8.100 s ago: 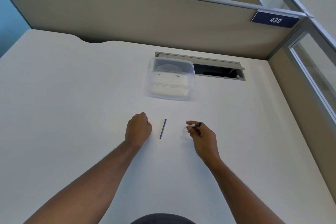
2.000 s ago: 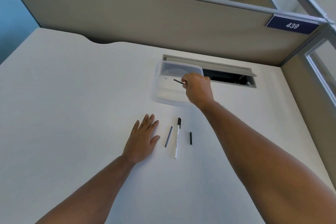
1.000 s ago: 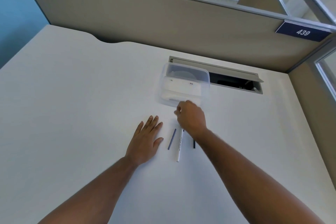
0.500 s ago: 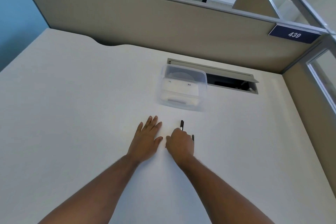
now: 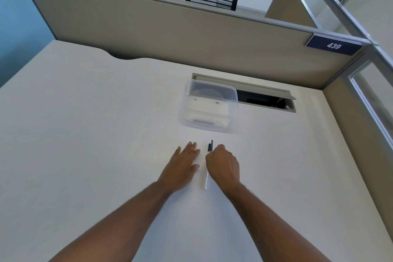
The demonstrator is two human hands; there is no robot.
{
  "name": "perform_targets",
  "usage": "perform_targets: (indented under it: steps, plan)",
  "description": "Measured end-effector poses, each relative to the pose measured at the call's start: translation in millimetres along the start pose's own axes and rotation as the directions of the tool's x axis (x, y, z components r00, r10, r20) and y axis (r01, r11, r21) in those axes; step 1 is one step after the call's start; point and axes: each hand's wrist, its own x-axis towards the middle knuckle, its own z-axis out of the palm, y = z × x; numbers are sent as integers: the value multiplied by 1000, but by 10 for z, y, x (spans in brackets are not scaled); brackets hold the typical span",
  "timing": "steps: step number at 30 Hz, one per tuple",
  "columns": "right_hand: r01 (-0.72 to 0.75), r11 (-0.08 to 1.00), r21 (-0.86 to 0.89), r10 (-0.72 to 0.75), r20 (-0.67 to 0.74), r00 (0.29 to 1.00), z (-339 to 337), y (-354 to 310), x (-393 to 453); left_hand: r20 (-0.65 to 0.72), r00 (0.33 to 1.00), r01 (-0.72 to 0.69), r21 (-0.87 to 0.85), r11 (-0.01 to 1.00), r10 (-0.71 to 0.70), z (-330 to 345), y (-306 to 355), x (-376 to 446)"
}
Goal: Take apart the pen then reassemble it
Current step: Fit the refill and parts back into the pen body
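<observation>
My left hand (image 5: 182,165) lies flat on the white desk (image 5: 85,134), fingers apart, holding nothing. Just to its right the white pen barrel (image 5: 205,179) rests on the desk, its black tip (image 5: 209,147) pointing away from me. My right hand (image 5: 223,166) is closed right beside the barrel. A thin dark ink refill (image 5: 212,144) sticks out past its fingers, next to the black tip. The short black piece that lay right of the barrel is hidden under my right hand.
A clear plastic container (image 5: 209,108) stands on the desk beyond the hands. Behind it is an open cable hatch (image 5: 263,100). Beige partition walls (image 5: 191,36) close the desk at the back and right.
My right hand came back from the container and closed over the pen parts. The thin refill no longer lies left of the barrel; it now pokes out of my right hand. My left hand stayed flat.
</observation>
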Motion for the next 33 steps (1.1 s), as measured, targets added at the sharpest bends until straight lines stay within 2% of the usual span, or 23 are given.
perform_targets:
  steps: [4,7,11,15,21,26,28,31,33]
  plan:
    - [45,999,6,-45,-104,994,-182,181,1,29,953,-304,119,945,303,58,142,70]
    - [38,998,57,-31,-125,992,-255,290,-20,117,903,-428,199,881,412,55,189,117]
    - [46,980,192,-19,-139,990,-292,386,-50,212,869,-492,280,824,447,-2,196,124]
    - [65,938,339,-18,-141,990,-297,432,-52,166,874,-485,236,842,457,-33,186,98]
    - [92,890,447,-51,-103,993,-298,452,9,5,848,-515,237,824,529,-82,216,55]
    - [129,875,467,-94,-98,991,-312,409,49,7,887,-446,272,852,462,-122,216,2]
    - [129,851,510,-93,-95,991,-314,389,54,2,922,-377,245,893,388,-113,225,-27]
    - [113,797,593,-65,-102,993,-335,362,51,-52,989,-142,-1,990,141,-115,280,-25]
    - [103,761,640,-36,-117,993,-360,345,56,-45,998,31,-183,983,-39,-140,323,11]
